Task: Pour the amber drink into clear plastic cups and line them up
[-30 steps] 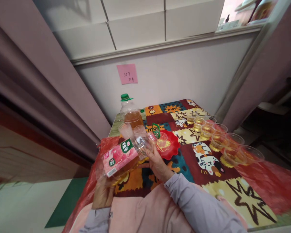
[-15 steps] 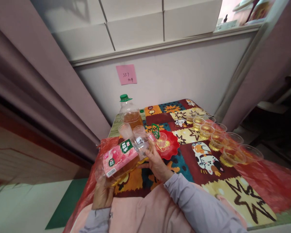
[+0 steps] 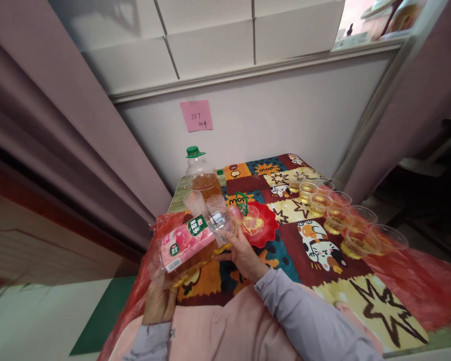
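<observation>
My left hand (image 3: 160, 301) grips the base of a clear bottle with a pink label (image 3: 186, 243), tilted so its neck points right over a small clear cup (image 3: 251, 214) on a red plate (image 3: 261, 225). My right hand (image 3: 244, 253) is closed round the bottle's neck end, next to its green cap ring (image 3: 241, 201). Amber liquid shows low in the bottle. Two empty clear cups (image 3: 206, 204) stand just behind the bottle.
A second bottle with a green cap (image 3: 201, 173) stands at the table's far left. Several small cups of amber drink (image 3: 338, 213) run along the right side of the patterned tablecloth (image 3: 323, 260). A pink note (image 3: 196, 115) hangs on the wall.
</observation>
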`<control>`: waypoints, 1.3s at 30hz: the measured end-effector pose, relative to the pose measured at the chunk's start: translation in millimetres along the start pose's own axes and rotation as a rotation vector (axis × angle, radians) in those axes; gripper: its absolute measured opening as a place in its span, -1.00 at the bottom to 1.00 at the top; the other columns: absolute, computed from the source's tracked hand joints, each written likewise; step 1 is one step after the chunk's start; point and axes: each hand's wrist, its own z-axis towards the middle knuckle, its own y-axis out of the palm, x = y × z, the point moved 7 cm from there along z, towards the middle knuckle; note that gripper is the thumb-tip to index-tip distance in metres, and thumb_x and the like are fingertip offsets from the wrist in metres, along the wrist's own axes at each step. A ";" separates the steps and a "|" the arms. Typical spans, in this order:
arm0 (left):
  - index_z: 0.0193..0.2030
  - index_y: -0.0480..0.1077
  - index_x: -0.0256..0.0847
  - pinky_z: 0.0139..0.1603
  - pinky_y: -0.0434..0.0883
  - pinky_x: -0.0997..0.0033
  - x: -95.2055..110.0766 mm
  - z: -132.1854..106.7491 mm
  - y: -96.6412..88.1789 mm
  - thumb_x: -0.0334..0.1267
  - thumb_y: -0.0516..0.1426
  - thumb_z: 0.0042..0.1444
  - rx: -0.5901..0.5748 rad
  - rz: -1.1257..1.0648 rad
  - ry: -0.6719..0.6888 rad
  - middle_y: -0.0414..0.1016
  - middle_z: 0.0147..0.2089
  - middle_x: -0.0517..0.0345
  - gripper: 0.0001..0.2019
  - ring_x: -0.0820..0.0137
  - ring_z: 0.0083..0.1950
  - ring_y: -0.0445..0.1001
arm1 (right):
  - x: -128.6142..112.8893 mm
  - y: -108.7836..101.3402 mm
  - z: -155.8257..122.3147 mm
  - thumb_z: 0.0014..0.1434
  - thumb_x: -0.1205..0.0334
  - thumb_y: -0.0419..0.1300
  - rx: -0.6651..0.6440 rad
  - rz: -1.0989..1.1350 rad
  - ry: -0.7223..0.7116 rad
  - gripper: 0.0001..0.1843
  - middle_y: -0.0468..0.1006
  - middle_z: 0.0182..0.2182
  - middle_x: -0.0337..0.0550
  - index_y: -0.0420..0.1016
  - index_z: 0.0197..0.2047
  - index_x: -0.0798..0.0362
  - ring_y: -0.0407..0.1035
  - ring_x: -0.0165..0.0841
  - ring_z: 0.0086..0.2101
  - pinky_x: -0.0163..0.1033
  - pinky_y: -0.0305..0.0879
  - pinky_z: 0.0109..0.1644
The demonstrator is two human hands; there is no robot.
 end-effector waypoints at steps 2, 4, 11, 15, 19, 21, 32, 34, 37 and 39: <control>0.46 0.44 0.11 0.24 0.64 0.14 -1.3 0.5 -2.2 -0.11 0.50 0.11 -0.001 0.000 0.003 0.54 0.45 0.08 -0.23 0.02 0.36 0.58 | -0.3 0.2 -0.1 0.16 -0.22 0.52 -0.007 -0.001 0.005 -0.02 0.51 0.33 -0.08 0.19 0.51 -0.31 0.60 -0.15 0.07 -0.18 0.74 -0.27; 0.42 0.48 0.06 0.24 0.64 0.13 -3.6 1.2 -5.1 -0.05 0.49 0.13 0.008 -0.002 -0.014 0.58 0.41 0.07 -0.29 -0.01 0.36 0.58 | -1.0 0.6 -0.1 0.16 -0.21 0.52 -0.013 0.002 0.005 -0.01 0.49 0.34 -0.08 0.17 0.52 -0.32 0.61 -0.16 0.05 -0.18 0.74 -0.27; 0.48 0.43 0.09 0.16 0.68 0.05 -0.9 2.2 -2.0 0.00 0.50 0.08 -0.012 0.041 0.009 0.42 0.55 0.01 -0.18 -0.09 0.39 0.55 | -1.3 0.1 0.6 0.16 -0.21 0.52 0.000 0.004 0.001 0.02 0.48 0.37 -0.07 0.15 0.54 -0.32 0.58 -0.13 0.10 -0.15 0.75 -0.26; 0.46 0.45 0.09 0.17 0.67 0.10 -1.9 2.4 -1.9 -0.01 0.53 0.04 0.009 0.037 -0.008 0.50 0.48 0.03 -0.18 -0.06 0.38 0.56 | -1.1 1.0 0.0 0.19 -0.19 0.50 -0.023 0.008 0.007 0.04 0.50 0.36 -0.09 0.08 0.57 -0.38 0.62 -0.17 0.04 -0.15 0.75 -0.24; 0.45 0.46 0.05 0.18 0.67 0.13 -3.7 1.9 -5.5 0.00 0.55 -0.01 0.051 0.034 -0.028 0.54 0.44 0.02 -0.14 -0.04 0.37 0.57 | -2.0 1.6 -0.6 0.21 -0.19 0.49 -0.027 0.004 0.008 0.02 0.52 0.35 -0.10 0.09 0.57 -0.36 0.63 -0.21 0.00 -0.16 0.74 -0.24; 0.47 0.44 0.06 0.19 0.66 0.13 -3.0 1.6 -5.8 0.01 0.54 0.00 0.051 0.041 -0.016 0.53 0.45 0.03 -0.13 -0.03 0.35 0.59 | -2.0 1.2 -0.5 0.20 -0.21 0.49 -0.019 0.002 0.008 0.01 0.54 0.33 -0.09 0.11 0.56 -0.33 0.63 -0.21 0.00 -0.17 0.74 -0.24; 0.43 0.50 0.01 0.29 0.61 0.15 -6.6 3.8 -8.7 0.05 0.49 0.08 0.037 0.041 -0.023 0.48 0.50 0.03 -0.23 -0.07 0.51 0.42 | 0.2 -0.7 0.0 0.20 -0.21 0.49 -0.007 0.011 0.018 -0.03 0.55 0.31 -0.13 0.14 0.53 -0.36 0.65 -0.21 -0.01 -0.19 0.73 -0.27; 0.42 0.51 0.00 0.34 0.57 0.08 -7.3 3.8 -8.3 0.03 0.51 0.07 0.025 0.031 -0.034 0.47 0.51 0.02 -0.23 -0.09 0.52 0.40 | 0.3 -1.0 0.1 0.20 -0.20 0.49 -0.004 0.013 0.016 -0.04 0.56 0.30 -0.13 0.15 0.52 -0.36 0.65 -0.21 -0.01 -0.20 0.73 -0.27; 0.42 0.50 -0.03 0.36 0.55 0.04 -7.3 2.7 -8.0 0.02 0.53 0.03 0.028 0.016 -0.050 0.50 0.49 -0.02 -0.19 -0.11 0.49 0.43 | 0.9 -2.1 0.6 0.19 -0.19 0.50 0.005 0.024 0.018 -0.06 0.55 0.31 -0.11 0.17 0.51 -0.33 0.65 -0.21 -0.01 -0.18 0.74 -0.27; 0.43 0.50 -0.03 0.36 0.56 0.09 -5.6 1.5 -8.1 0.01 0.52 0.06 0.043 0.017 -0.044 0.51 0.47 -0.02 -0.21 -0.09 0.48 0.45 | 1.3 -2.3 0.5 0.21 -0.18 0.49 0.003 0.024 0.022 -0.06 0.55 0.31 -0.11 0.17 0.51 -0.33 0.65 -0.21 -0.02 -0.17 0.74 -0.26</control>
